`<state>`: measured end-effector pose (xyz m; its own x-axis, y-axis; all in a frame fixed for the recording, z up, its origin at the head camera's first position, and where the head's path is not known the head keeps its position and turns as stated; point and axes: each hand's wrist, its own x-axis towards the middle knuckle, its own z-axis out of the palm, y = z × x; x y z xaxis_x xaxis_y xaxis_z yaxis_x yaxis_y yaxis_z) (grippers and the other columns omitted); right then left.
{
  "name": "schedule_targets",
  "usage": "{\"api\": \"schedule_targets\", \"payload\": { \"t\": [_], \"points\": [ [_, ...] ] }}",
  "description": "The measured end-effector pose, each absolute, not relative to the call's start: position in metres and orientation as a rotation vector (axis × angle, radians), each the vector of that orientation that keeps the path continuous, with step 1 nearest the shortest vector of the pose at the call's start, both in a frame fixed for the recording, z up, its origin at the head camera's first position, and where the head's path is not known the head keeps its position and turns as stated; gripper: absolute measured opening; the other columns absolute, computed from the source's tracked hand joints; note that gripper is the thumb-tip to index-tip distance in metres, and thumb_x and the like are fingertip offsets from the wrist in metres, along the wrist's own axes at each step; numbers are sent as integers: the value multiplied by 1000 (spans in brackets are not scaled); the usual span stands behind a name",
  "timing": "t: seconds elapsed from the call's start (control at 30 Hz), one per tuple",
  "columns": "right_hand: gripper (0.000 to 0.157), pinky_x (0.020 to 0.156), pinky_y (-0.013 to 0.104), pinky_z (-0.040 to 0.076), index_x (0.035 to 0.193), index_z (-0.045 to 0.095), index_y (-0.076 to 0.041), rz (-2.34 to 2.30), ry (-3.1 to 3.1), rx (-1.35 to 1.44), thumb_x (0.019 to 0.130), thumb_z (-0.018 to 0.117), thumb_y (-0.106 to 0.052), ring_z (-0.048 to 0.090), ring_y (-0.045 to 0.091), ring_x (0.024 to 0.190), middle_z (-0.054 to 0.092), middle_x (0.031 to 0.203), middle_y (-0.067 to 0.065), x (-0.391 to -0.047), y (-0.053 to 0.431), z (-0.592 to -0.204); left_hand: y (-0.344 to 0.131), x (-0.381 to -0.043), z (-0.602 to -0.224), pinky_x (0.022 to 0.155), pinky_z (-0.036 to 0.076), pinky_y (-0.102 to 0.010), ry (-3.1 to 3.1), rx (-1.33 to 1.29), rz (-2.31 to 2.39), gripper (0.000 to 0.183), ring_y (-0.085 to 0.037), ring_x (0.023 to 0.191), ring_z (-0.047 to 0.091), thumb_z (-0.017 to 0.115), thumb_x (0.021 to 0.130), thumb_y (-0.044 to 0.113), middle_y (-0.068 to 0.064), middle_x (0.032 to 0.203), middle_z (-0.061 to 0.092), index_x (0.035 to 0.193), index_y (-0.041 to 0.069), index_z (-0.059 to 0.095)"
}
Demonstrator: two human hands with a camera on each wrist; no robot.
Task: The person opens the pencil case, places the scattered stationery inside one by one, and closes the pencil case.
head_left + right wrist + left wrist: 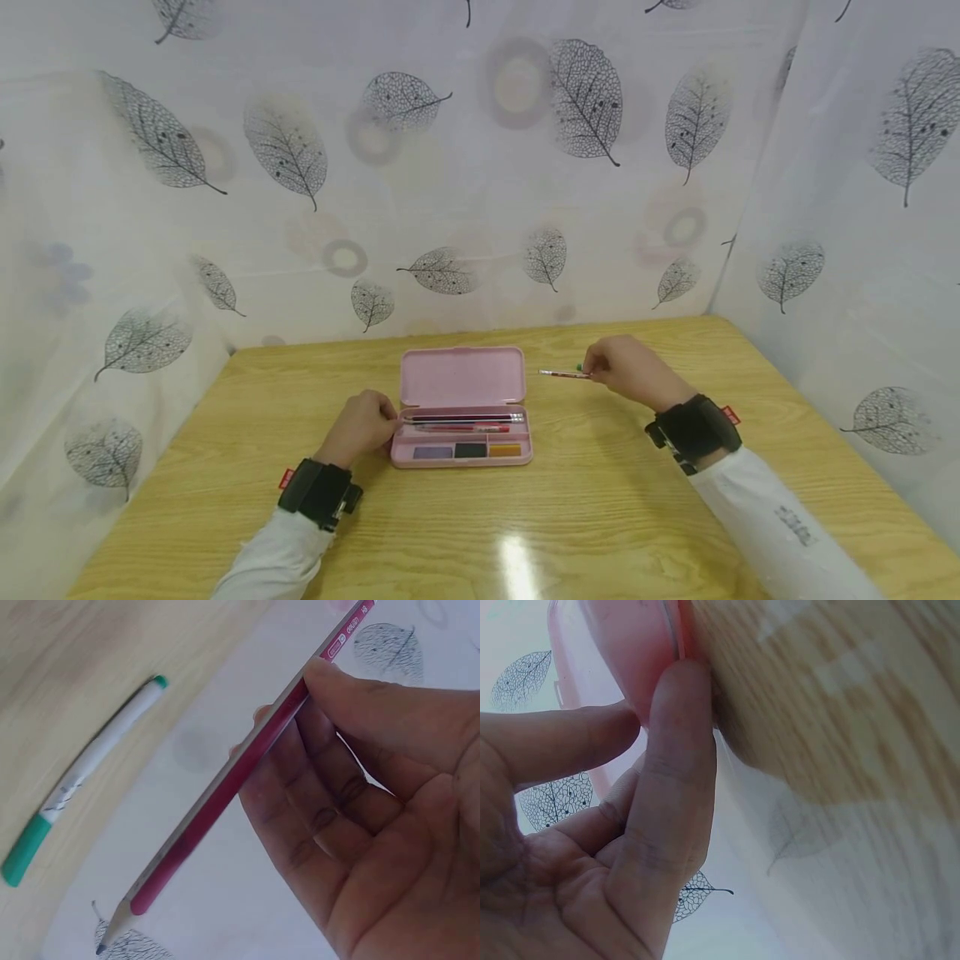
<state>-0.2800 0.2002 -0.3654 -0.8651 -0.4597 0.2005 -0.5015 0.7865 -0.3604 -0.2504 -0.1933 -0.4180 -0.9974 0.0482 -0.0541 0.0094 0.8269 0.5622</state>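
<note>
My right hand [632, 370] pinches a sharpened dark red and grey pencil [217, 799] between thumb and fingers, above the table's right half. Beyond it in the right wrist view lies a white marker with green ends [82, 776]; the head view shows just a green bit of it by the fingers. An open pink pencil case [463, 375] lies at the middle, its lid tipped back. With thumb and fingers my left hand [362, 429] grips the case's left end. Inside are several pencils [457, 418], a red pen-like stick [491, 430] and three small blocks [470, 451].
Under everything is a wood-grain table [450, 533], its back edge against a pale leaf-print curtain [465, 200]. The curtain also hangs along both sides. The case's front row is split by low dividers, with grey-purple, dark green and orange blocks.
</note>
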Motion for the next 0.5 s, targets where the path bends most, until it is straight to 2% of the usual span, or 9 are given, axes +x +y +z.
{"api": "schedule_targets", "payload": {
  "t": [0.5],
  "points": [
    [8, 61, 35, 53, 83, 73, -7, 667, -2857, 854, 84, 71, 1, 56, 15, 66, 69, 77, 4, -274, 150, -347, -193, -250, -418, 50, 51, -30, 2921, 25, 918, 12, -16, 56, 60, 73, 84, 9, -10, 72, 65, 80, -1, 67]
  ]
}}
